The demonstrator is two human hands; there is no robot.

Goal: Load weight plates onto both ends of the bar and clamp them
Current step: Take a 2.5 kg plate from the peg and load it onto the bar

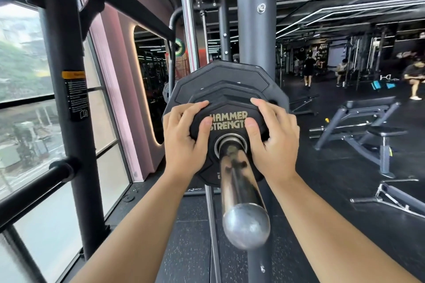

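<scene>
A chrome bar sleeve (241,190) points toward me, its rounded end near the bottom centre. A small black plate (227,103) with gold "Hammer Strength" lettering sits on the sleeve, against a larger black plate (220,76) behind it. My left hand (186,142) grips the small plate's left edge, thumb on its face. On the plate's right edge sits my right hand (271,140), thumb also on the face. No clamp is visible.
Dark rack uprights (66,99) and a storage peg (34,190) stand at the left by a window. A grey column (255,18) rises behind the plates. Benches (368,126) and several people (308,71) are off to the right on the black floor.
</scene>
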